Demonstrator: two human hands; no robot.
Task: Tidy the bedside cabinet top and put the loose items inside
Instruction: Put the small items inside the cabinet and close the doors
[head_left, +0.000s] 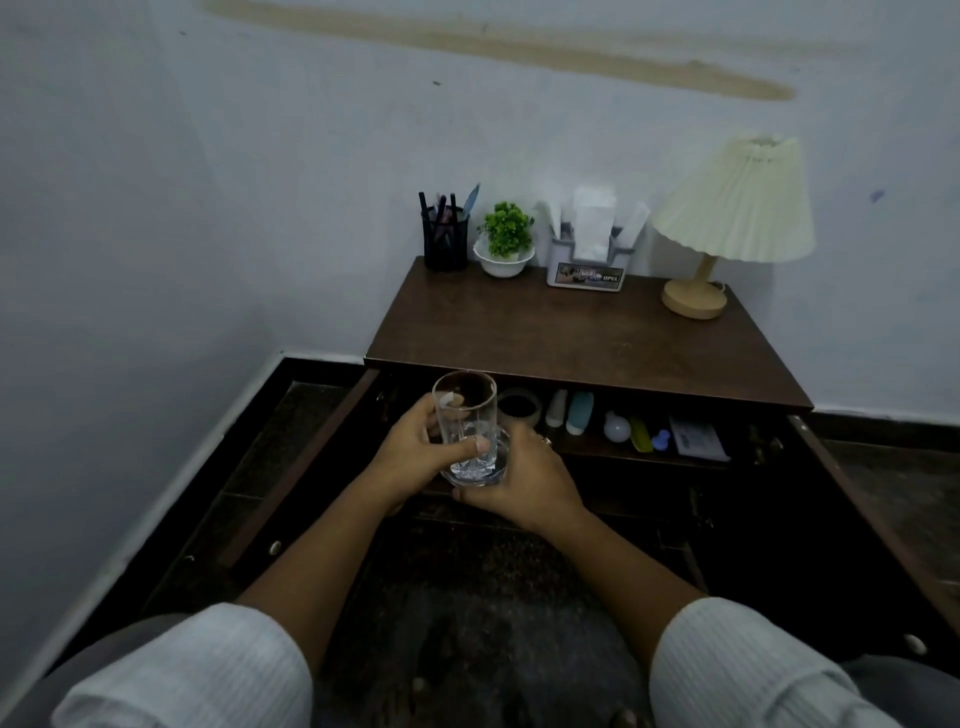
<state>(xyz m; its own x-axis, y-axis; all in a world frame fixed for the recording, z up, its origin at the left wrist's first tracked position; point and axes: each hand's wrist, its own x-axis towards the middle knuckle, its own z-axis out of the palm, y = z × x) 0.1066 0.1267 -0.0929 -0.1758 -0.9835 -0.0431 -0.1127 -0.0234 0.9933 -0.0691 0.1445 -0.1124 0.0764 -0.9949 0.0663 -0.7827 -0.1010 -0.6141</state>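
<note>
A clear drinking glass is held upright in front of the open cabinet, below the front edge of the brown cabinet top. My left hand grips its side with the thumb across the front. My right hand cups its base from the right. Behind the glass, on the shelf inside, lie a tape roll, a white tube, a pale blue bottle, a white bulb, a yellow-green item, a small blue piece and a card packet.
Along the wall on top stand a black pen holder, a small plant in a white bowl, a tissue holder and a cream lamp. Both cabinet doors, left and right, swing open. Dark floor lies below.
</note>
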